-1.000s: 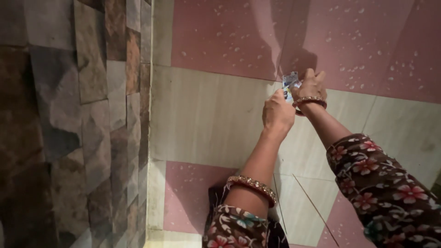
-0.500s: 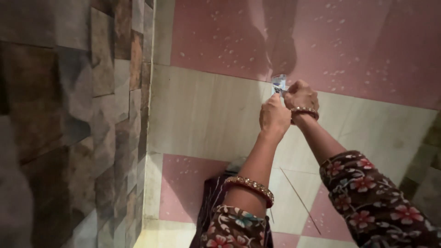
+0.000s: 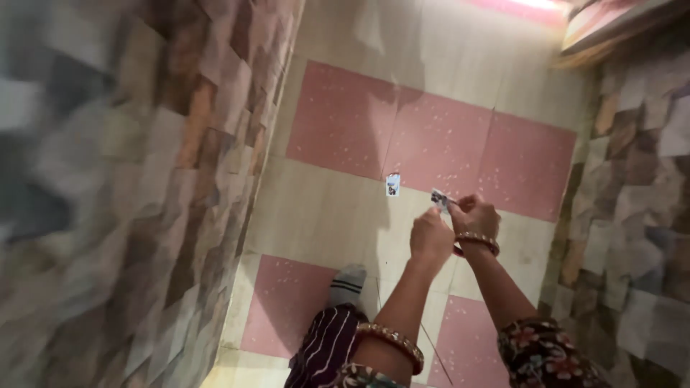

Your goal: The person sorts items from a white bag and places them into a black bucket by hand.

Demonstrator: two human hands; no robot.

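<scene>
My left hand [image 3: 431, 238] and my right hand [image 3: 476, 215] are held close together above the floor, each wrist wearing a bangle. Between their fingertips they pinch a small shiny packet [image 3: 440, 199], mostly hidden by the fingers. A small torn scrap of the same wrapper [image 3: 393, 185] is left of the hands, over the pale tile; I cannot tell whether it is falling or lying there. My foot in a grey striped sock [image 3: 348, 282] stands below the hands.
The floor has pink speckled tiles [image 3: 345, 118] and cream tiles [image 3: 316, 215]. Rough stone-pattern walls rise close on the left [image 3: 144, 179] and on the right [image 3: 632, 187], forming a narrow passage. A ledge [image 3: 611, 29] shows at the top right.
The view has swung and pulled back, showing both walls. A small scrap of wrapper has come away from the packet and now sits left of the hands.
</scene>
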